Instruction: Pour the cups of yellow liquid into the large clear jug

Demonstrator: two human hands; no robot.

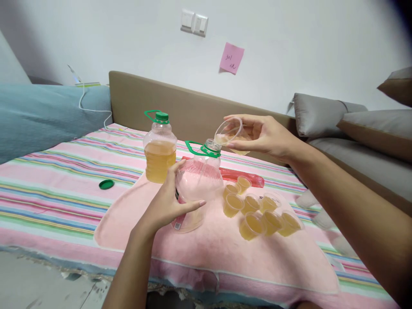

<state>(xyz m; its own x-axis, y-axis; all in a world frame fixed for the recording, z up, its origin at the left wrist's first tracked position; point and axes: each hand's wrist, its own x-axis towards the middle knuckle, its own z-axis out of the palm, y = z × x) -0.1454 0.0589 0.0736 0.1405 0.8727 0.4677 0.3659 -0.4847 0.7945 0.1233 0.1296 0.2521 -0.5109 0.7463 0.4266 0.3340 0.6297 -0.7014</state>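
My left hand [167,201] grips the body of a clear plastic jug [199,180] with a green handle ring; the jug is uncapped, tilted slightly and nearly empty, resting on a pink cloth [206,244]. My right hand [260,135] holds a small clear cup [229,131] tipped over the jug's mouth, with yellowish liquid at its lip. Several small cups [254,212] filled with the same yellow liquid stand on the cloth just right of the jug.
A second, capped jug [160,148] half full of yellow liquid stands behind on the striped bedsheet [48,189]. A loose green cap [106,184] lies to the left. A headboard, grey pillows [322,113] and a blue blanket surround the bed.
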